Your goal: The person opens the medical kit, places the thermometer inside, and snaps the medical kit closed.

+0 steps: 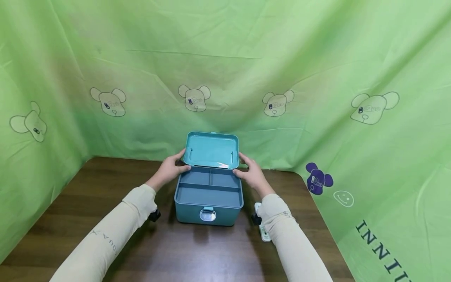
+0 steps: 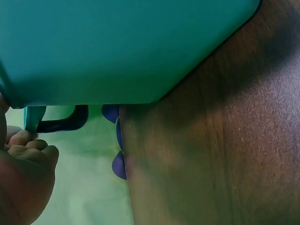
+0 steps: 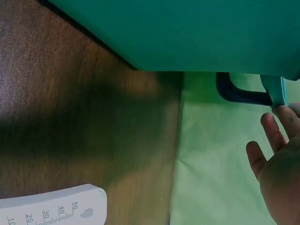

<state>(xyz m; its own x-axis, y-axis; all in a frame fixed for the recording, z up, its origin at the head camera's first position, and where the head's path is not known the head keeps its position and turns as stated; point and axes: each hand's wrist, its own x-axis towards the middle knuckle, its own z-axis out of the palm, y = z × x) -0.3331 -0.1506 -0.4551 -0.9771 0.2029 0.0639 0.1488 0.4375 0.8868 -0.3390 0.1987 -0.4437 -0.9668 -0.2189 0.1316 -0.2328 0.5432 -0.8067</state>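
Observation:
A teal storage box (image 1: 204, 213) stands on the table with its lid (image 1: 211, 149) raised at the back. Inside the box sits a blue-grey divided tray (image 1: 208, 196). My left hand (image 1: 170, 169) grips the lid's lower left corner, thumb in front, near the box's rear rim. At the opposite corner my right hand (image 1: 251, 174) holds the lid in like fashion, and its other fingers spread apart in the right wrist view. Behind the lid a dark carrying handle (image 3: 227, 91) shows. A clear latch (image 1: 208, 214) is on the box's front.
A white thermometer (image 3: 51, 204) with a printed scale lies on the table right of the box, partly under my right wrist in the head view. The brown wooden table (image 1: 169, 254) ends just behind the box at a green printed curtain (image 1: 225, 58).

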